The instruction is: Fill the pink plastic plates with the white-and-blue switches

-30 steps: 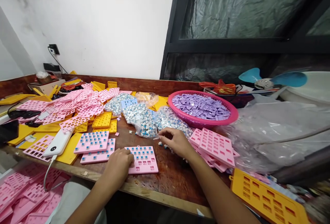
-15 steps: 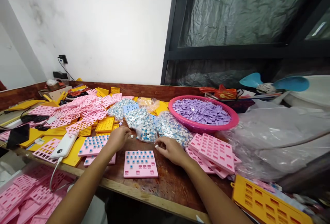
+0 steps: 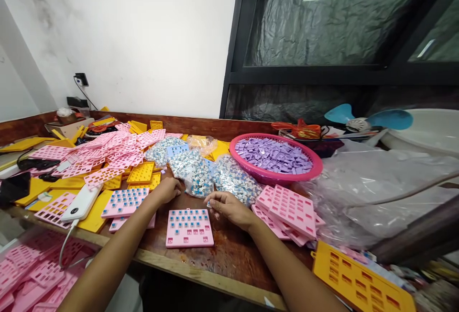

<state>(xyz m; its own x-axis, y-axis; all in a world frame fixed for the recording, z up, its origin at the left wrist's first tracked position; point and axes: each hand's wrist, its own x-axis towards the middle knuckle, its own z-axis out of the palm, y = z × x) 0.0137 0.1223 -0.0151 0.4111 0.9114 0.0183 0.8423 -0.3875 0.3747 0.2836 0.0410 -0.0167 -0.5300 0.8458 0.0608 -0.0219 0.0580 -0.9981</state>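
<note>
In front of me lies a pink keypad plate (image 3: 180,243) with blue-and-white key switches in its upper rows and several open slots lower down. My right hand (image 3: 229,209) hovers just beyond its right corner, thumb and forefinger pinched on a small white-and-blue key switch (image 3: 208,204). Behind the plate, my left hand (image 3: 168,190) rests low over the table, its fingers curled together; whatever they hold is hidden. Clear bags of key switches (image 3: 201,178) lie just past both hands. Left of the plate, another pink plate filled with switches (image 3: 125,202) sits stacked on a similar one.
A pink basket (image 3: 315,171) holds purple pieces at the back right. Pink plates (image 3: 294,209) are stacked to the right, with a yellow plate (image 3: 362,278) nearer me. A white power bank (image 3: 81,203) and heaped pink panels (image 3: 111,149) lie left.
My left hand has closed in where a loose white switch lay, and that switch no longer shows. My right hand has turned slightly, still pinching its switch. The view has shifted a little.
</note>
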